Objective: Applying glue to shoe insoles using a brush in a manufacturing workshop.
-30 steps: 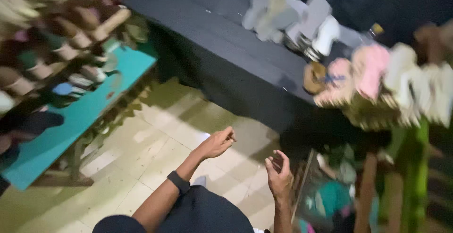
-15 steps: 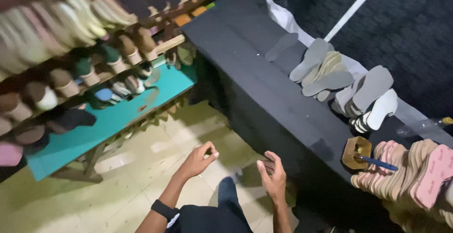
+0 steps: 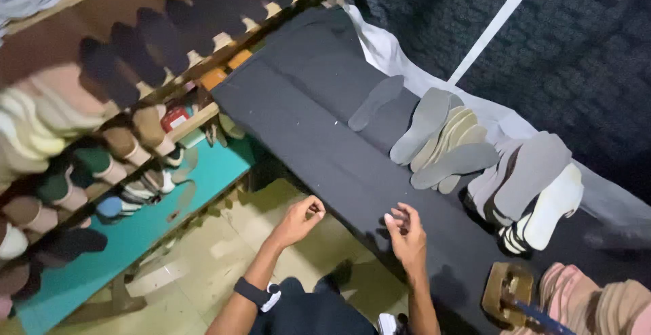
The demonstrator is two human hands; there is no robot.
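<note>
Grey insoles lying fanned on black tabletop. Both hands hovering empty at its edge: left hand fingers loosely curled, right hand fingers spread.

Two hands: left hand, right hand. One black worktop. One lone grey insole; beside it, one fanned stack of insoles. One wristwatch

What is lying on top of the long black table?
On the black table lie flat shoe soles: a dark one, a grey pile and a white one. The black cloth covers the tabletop, so what is beneath it cannot be seen.
</note>
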